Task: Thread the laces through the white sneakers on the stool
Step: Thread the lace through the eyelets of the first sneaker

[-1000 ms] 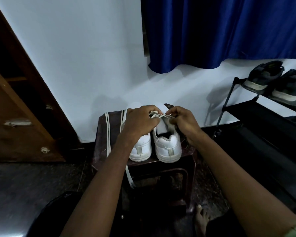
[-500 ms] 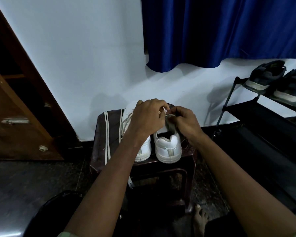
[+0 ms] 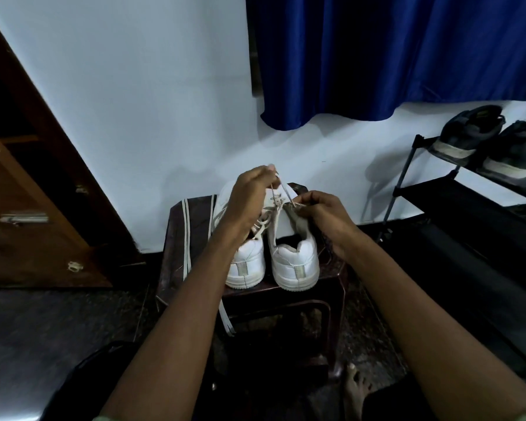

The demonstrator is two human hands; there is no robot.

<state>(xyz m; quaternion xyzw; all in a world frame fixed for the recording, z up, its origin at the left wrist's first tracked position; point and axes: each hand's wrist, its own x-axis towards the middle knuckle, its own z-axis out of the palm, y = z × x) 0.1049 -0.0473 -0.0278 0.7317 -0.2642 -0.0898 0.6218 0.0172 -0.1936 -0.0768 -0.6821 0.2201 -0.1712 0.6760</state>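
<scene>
Two white leather sneakers (image 3: 274, 256) sit side by side on dark brown plastic stool (image 3: 331, 278), heels toward near edge, toes pointing far toward white wall, long axes running near-to-far. Left hand (image 3: 251, 196) pinches white flat lace (image 3: 281, 189), raised above right shoe's tongue. Right hand (image 3: 319, 212) pinches that shoe's eyelet edge w/ curled fingers. Spare lace (image 3: 186, 238) lies along stool's left side.

Dim, soft shadows, edge distortion
</scene>
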